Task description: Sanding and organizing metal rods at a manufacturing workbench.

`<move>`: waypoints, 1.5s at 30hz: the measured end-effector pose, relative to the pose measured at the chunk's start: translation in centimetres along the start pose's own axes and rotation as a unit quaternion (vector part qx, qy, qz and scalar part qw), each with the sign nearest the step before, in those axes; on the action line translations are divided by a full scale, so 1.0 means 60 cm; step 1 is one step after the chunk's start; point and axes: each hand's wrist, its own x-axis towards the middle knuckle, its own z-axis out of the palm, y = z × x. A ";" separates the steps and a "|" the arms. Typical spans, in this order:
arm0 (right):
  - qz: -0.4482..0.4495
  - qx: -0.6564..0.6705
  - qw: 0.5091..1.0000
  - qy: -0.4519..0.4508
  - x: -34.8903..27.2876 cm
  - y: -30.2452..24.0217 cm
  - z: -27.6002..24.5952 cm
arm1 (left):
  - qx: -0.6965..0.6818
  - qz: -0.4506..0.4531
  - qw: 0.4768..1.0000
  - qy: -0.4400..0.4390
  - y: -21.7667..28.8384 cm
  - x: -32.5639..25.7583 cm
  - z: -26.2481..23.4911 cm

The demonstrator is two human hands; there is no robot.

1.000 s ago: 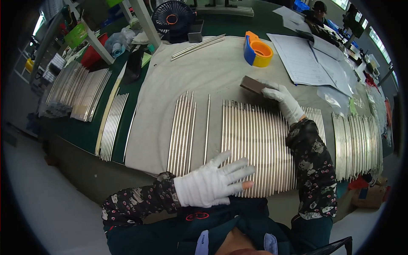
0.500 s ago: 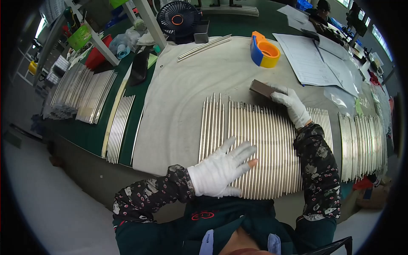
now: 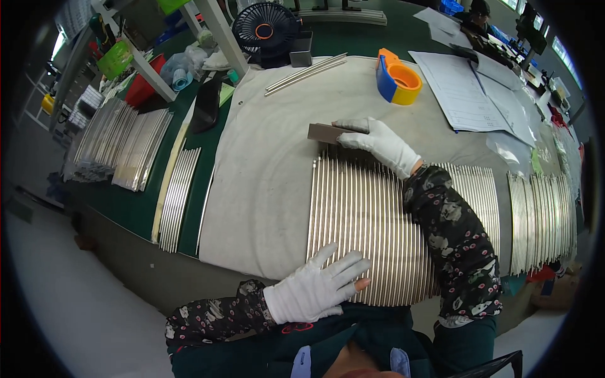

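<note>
Dark green worktable (image 3: 359, 38) carries a wide grey cloth (image 3: 258, 164), which is spread, I suppose, so that bare metal does not get scratched. On the near right part of this cloth lies a broad row of thin silver metal rods (image 3: 365, 214), side by side and pointing away from the person, probably so that all far ends stay within reach. Further right, a smaller group of silver rods (image 3: 542, 223) lies apart, perhaps to avoid mixing. White paper sheets (image 3: 454, 94) are on the far right, seemingly kept out of the working space. White-gloved right hand (image 3: 383, 145) reaches over the row, its fingers clamped on a brown rectangular block (image 3: 322, 133). White-gloved left hand (image 3: 313, 291) grips nothing visible; its fingers are spread apart over the near left corner of the row, maybe for steadying it, though firm pressure cannot be told. The block, smallest of these, is just beside the far left rod ends; whether it touches them, I cannot tell.
</note>
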 end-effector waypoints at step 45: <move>-0.080 -0.534 0.806 0.244 -0.157 0.044 -0.037 | -0.008 -0.183 0.973 0.144 -0.009 -0.105 0.053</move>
